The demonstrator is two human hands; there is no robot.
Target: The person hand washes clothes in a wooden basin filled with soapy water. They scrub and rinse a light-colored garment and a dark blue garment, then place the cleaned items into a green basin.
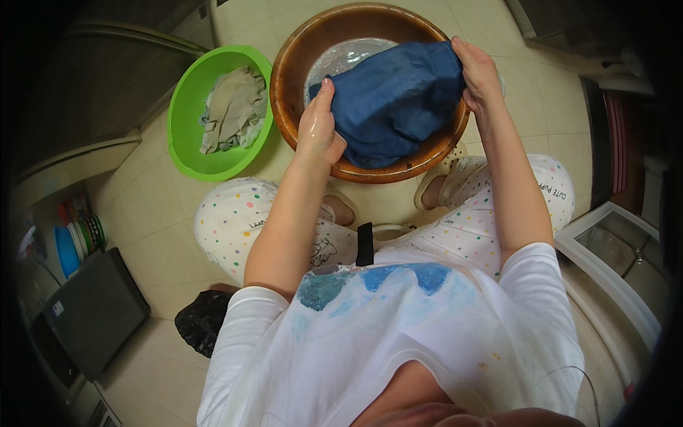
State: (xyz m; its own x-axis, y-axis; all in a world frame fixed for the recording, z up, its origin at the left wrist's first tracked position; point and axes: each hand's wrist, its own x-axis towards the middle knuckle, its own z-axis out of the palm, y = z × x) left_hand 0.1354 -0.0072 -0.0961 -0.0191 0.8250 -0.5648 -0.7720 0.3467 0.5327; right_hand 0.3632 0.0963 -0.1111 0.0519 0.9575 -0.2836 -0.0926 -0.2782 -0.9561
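Note:
A wet dark blue cloth garment [395, 101] is spread between my two hands, over a brown basin [299, 48]. My left hand [320, 123] grips its left edge, thumb on top, and my right hand [477, 74] holds the upper right edge. The garment's lower part hangs down by the basin's near rim. Behind it, sudsy water [347, 56] shows in the basin. Both hands look wet, and the fingers under the cloth are hidden.
A green plastic basin [181, 123] with pale, crumpled clothes [235, 107] stands left of the brown one on the tiled floor. A black plastic bag [203, 323] and a dark grey box-like object [98, 315] are at the lower left. A white-framed glass panel [613, 256] is at the right.

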